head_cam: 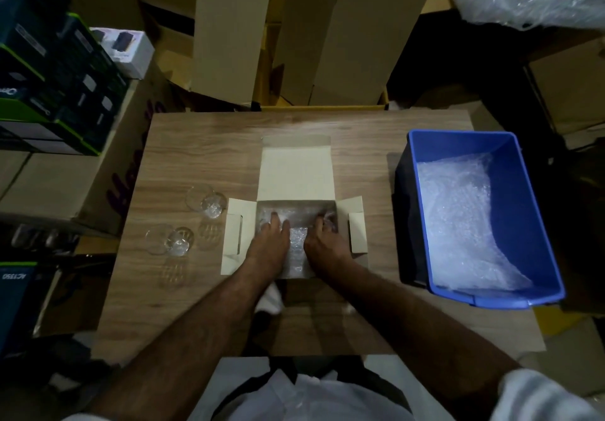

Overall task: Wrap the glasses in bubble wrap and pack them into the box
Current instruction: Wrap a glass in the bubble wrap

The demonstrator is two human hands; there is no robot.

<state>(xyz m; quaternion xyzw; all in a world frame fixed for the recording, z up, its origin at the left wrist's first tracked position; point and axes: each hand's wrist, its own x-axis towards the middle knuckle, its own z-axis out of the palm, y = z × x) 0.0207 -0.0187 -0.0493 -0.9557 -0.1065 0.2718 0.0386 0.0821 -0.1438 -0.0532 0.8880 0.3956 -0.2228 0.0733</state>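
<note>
Both hands reach down into the open cardboard box (296, 211) in the middle of the wooden bench (203, 145). The left hand (268, 240) lies with its fingers (274, 219) spread fairly straight, pressing on the bubble wrap (296, 240) that lines the inside of the box. The right hand (324, 240) has its fingers (322, 220) curled at the right inner wall, and they seem to grasp a fold of the wrap there, though the dim light makes this hard to tell for sure. The box lid stands open beyond the fingertips, and side flaps spread outward from each hand. Two bare glasses lie on their sides on the bench, well to the left of the left fingers: one glass (208, 202) farther off, the other glass (172, 240) nearer the person. To the right of the right fingers, apart from the box, sits a blue bin (523, 191) holding more bubble wrap sheets (458, 217).
</note>
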